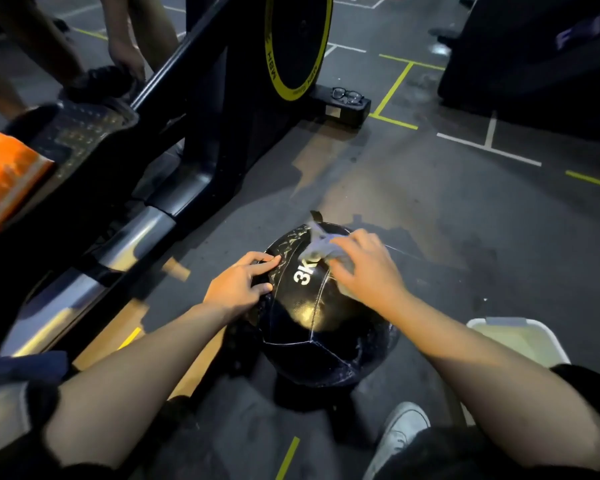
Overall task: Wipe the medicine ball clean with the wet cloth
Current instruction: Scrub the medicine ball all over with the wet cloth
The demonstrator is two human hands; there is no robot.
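Resting on the dark gym floor, between the person's knees, a black medicine ball marked "3K" in white is seen from above. Its upper left panel is streaked with pale scuffs or residue, and light is reflected from the central panel.

The left hand is laid on the ball's upper left side. Its fingers are spread and lightly bent, with the fingertips touching the surface; nothing is pinched by them.

The right hand is placed on the ball's upper right side, on top of a grey wet cloth. The cloth is bunched beneath the palm and fingers, with a loose corner projecting toward the top of the ball. The fingers are curled over the cloth and held close together; whether the thumb is closed round the cloth cannot be told.

One container is visible: a white plastic tub stands on the floor to the right of the ball, just beyond the right forearm. Its contents cannot be made out.

A black exercise bike frame with a yellow-rimmed flywheel stands at upper left. A pair of glasses is set on the bike's base foot. Yellow and white tape lines are marked on the floor. A white shoe is seen at the bottom edge.
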